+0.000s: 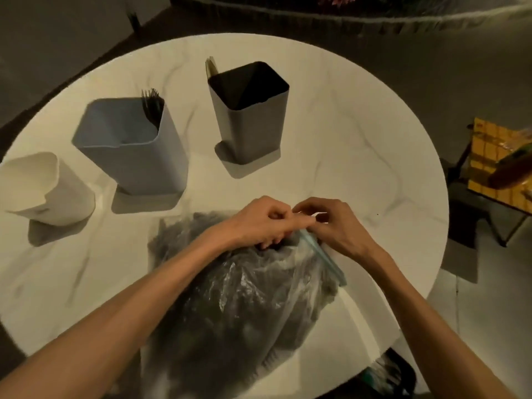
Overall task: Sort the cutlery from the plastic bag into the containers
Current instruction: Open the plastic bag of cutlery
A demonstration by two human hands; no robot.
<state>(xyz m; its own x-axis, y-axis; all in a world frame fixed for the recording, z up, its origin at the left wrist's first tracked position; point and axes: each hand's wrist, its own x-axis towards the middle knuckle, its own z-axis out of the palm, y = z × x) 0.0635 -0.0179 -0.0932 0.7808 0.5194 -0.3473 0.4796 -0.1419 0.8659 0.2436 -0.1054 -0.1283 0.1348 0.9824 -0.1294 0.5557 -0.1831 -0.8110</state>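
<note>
Both grips worked at the mouth of the plastic bag (pixel 230 298).

Left hand (pixel 259 223) had fingers curled into the bag's opening, gripping its edge; right hand (pixel 336 226) pinched the far lip beside the blue zip strip (pixel 322 254). Round white marbled desk (pixel 345 139) carried everything. The bag lay at the near edge, clear, crumpled, dark cutlery showing dimly through it. Beyond it, three upright containers: blue-grey container (pixel 138 156) at centre-left with dark forks (pixel 151 103) standing in its far corner; grey container (pixel 250 119) to its right, interior dark; white container (pixel 49 191) at far left. A yellow chair (pixel 495 159) stood off the desk's right side.
</note>
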